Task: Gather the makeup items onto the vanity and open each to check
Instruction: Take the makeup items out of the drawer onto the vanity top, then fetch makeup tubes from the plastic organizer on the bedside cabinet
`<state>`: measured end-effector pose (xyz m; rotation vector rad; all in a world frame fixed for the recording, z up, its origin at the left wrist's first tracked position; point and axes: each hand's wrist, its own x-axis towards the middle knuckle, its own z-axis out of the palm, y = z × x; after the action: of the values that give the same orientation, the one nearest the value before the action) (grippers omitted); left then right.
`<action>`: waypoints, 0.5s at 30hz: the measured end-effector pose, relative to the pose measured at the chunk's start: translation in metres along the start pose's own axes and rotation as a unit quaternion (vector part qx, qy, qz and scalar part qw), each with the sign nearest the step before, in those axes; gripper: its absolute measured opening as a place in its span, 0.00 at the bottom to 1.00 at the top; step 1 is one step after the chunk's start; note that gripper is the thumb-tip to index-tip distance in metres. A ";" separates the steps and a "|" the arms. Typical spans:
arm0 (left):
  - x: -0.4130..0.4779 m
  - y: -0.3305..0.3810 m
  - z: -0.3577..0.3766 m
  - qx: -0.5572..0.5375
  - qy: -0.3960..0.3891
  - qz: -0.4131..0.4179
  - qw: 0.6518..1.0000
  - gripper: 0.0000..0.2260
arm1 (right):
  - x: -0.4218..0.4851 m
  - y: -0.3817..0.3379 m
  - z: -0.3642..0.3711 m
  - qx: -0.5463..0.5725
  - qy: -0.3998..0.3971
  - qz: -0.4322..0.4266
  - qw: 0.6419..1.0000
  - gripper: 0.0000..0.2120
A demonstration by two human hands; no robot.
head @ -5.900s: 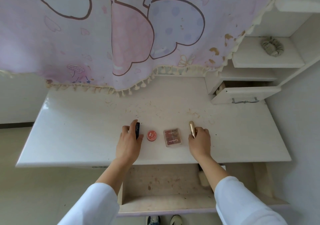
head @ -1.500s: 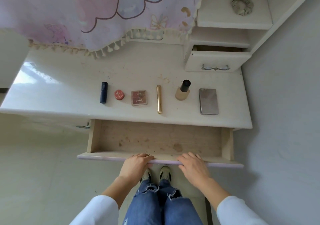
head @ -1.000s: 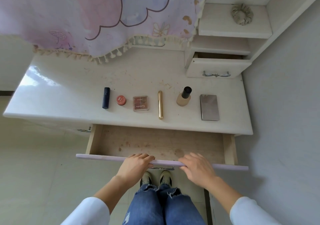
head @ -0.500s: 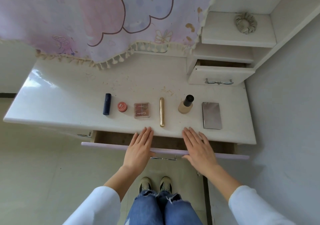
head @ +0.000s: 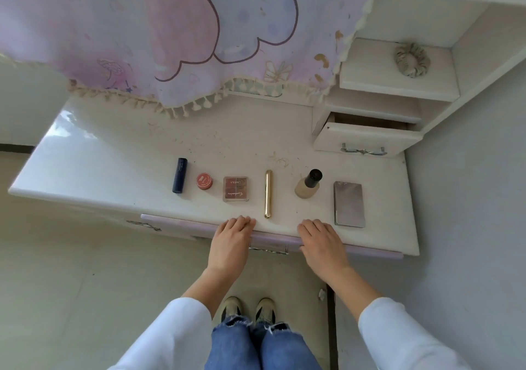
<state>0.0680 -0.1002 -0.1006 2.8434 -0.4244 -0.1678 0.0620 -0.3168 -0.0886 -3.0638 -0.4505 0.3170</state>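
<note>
6 makeup items (head: 235, 188) sit closed in a row on the vanity (head: 99, 164), just beyond both hands. Left hand (head: 230, 244) and right hand (head: 321, 247) lie flat on the drawer front (head: 182, 224), fingers straight, holding nothing. Gathering seems done; next comes uncapping the navy tube (head: 179, 175).

Row on vanity top (head: 113, 170), left to right: lipstick tube (head: 179, 179), round jar (head: 204, 181), eyeshadow palette (head: 235, 188), slim tube (head: 268, 193), foundation bottle (head: 308, 184), compact (head: 349, 204). Scrunchie (head: 412, 59) on shelf (head: 370, 76), behind right.
</note>
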 end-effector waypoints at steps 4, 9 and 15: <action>-0.006 0.012 -0.018 -0.071 -0.058 -0.061 0.994 0.22 | 0.002 -0.011 -0.023 0.019 -0.082 -0.004 0.996 0.16; -0.039 0.014 -0.041 -0.146 -0.006 -0.175 0.974 0.20 | 0.010 -0.052 -0.047 0.088 -0.079 -0.037 0.992 0.21; -0.126 -0.009 -0.069 -0.194 0.113 -0.354 0.908 0.18 | 0.008 -0.132 -0.053 0.082 -0.108 -0.167 0.977 0.23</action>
<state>-0.0389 -0.0373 -0.0276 2.4418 0.6359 -0.0430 0.0427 -0.1877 -0.0304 -2.7408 -0.8849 0.6375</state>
